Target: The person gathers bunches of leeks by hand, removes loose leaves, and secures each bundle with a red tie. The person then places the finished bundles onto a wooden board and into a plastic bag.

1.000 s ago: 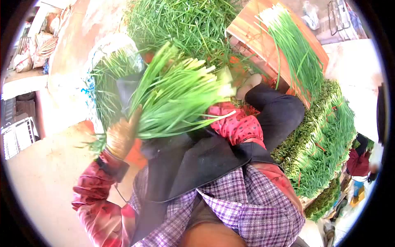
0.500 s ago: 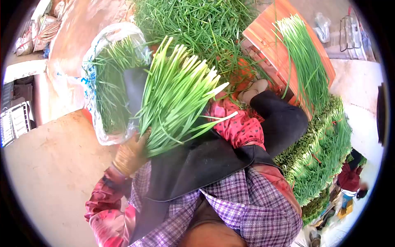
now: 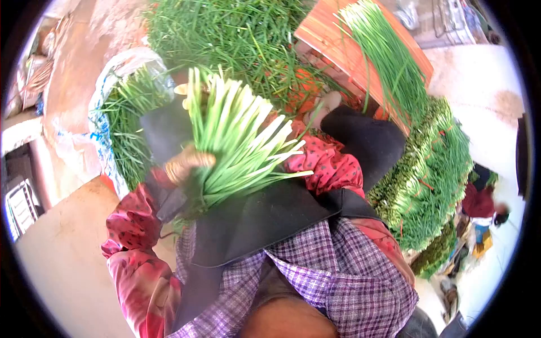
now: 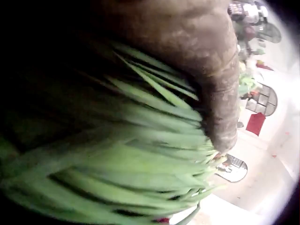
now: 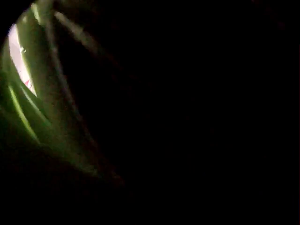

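A loose, fanned bundle of chives (image 3: 236,135) stands over the dark apron, pale stem ends up and green leaves down. My left hand (image 3: 189,162) grips its leaves from the left side, with the thumb laid across them. In the left wrist view the thumb (image 4: 220,103) lies along the green leaves (image 4: 136,154). Most of my right hand is hidden behind the bundle, and its fingertips (image 3: 181,89) show past the bundle's upper left edge. The right sleeve (image 3: 324,163) leads in behind the stems. Green leaves (image 5: 28,108) edge the otherwise dark right wrist view.
At left stands a plastic-lined container (image 3: 97,110) holding more chives. A large loose heap of chives (image 3: 225,34) lies ahead. On the wooden board (image 3: 332,34) rests a straightened bunch (image 3: 386,56). Tied bunches (image 3: 434,180) are stacked at right. Further right is another person (image 3: 479,201).
The bundle's stem ends have swung from pointing right to pointing mostly up. My left hand has moved higher on it. Fingertips now show behind the bundle, and the head view has shifted.
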A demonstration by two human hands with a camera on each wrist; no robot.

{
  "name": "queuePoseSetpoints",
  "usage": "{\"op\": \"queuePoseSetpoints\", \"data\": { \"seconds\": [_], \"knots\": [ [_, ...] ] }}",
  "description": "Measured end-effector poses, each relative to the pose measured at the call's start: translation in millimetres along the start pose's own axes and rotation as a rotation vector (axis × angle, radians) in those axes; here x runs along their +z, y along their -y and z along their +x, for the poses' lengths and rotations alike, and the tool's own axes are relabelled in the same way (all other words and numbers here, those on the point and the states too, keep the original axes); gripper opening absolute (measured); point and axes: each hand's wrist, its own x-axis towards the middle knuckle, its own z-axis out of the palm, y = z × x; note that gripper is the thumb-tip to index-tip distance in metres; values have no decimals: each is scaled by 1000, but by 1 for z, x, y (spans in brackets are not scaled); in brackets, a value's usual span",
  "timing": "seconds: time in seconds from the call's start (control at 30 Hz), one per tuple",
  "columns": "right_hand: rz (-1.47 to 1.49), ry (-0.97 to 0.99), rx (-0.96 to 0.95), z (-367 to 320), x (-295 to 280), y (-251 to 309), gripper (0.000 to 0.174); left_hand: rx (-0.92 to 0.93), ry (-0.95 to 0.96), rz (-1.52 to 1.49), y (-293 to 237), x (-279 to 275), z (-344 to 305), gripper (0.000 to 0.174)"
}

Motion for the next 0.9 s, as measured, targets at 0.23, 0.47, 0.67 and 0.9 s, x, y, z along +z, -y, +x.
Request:
{"op": "queuePoseSetpoints", "data": {
  "seconds": [0.23, 0.47, 0.67, 0.9],
  "knots": [
    [86, 63, 173, -65, -12, 53, 50, -28, 12, -479, 22, 41, -34, 82],
    [-690, 592, 365, -113, 6, 74, 52, 106, -192, -670, 54, 38, -59, 73],
    [-594, 78, 195, -184, 21, 82, 21, 154, -90, -632, 74, 36, -59, 71],
    [-1014, -496, -237, -265, 1, 129, 18, 130, -61, -535, 86, 30, -61, 67]
  ]
}}
